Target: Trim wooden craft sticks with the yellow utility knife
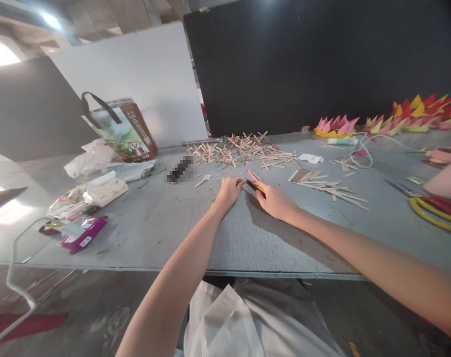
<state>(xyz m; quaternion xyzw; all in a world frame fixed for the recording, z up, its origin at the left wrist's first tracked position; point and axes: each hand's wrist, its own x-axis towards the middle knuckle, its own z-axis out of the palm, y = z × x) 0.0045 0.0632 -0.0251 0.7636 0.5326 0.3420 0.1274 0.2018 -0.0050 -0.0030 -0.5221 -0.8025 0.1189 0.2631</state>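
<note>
My left hand is over the middle of the table with its fingers pinched together. What they hold, if anything, is too small to make out. Close to its right, my right hand is closed around a black-and-yellow hand tool, whose dark end points toward the left fingertips. The tool's exact kind does not show clearly. Just beyond it lies a small red-and-white striped piece. Behind both hands is a spread pile of wooden craft sticks, many joined into crosses. More loose sticks lie to the right.
Left on the grey table stand a printed carry bag, plastic packaging and a purple package. At right are scissors, a glue stick, a tape roll, a white cord and folded paper crowns.
</note>
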